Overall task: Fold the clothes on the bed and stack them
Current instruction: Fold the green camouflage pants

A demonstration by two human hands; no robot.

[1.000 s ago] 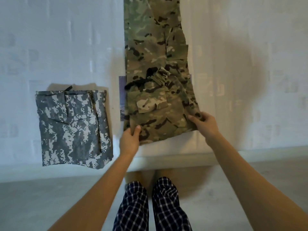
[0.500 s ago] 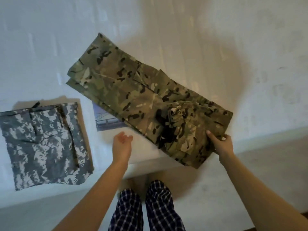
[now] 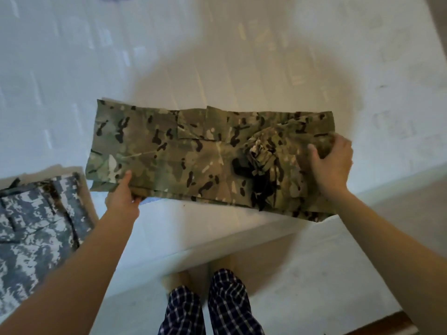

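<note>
Across the near edge of the bed (image 3: 217, 56), the multicam camouflage trousers (image 3: 193, 155) lie sideways, folded lengthwise into a long strip. The left hand (image 3: 122, 199) pinches the leg end, thumb on top and fingers beneath. The right hand (image 3: 332, 160) curls around the bunched waist end. Gripping both ends likely serves to square the strip for a crosswise fold. A folded grey digital-camouflage garment (image 3: 36, 226) lies just to the left, probably the stack's base.

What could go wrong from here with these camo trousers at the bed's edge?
The green camo trousers lie along the edge of the bed, right corner seemingly overhanging: released, they may slide off. Bunched cloth near the right hand could fold lumpy. The left hand, close to the folded grey garment, might disturb it.
</note>
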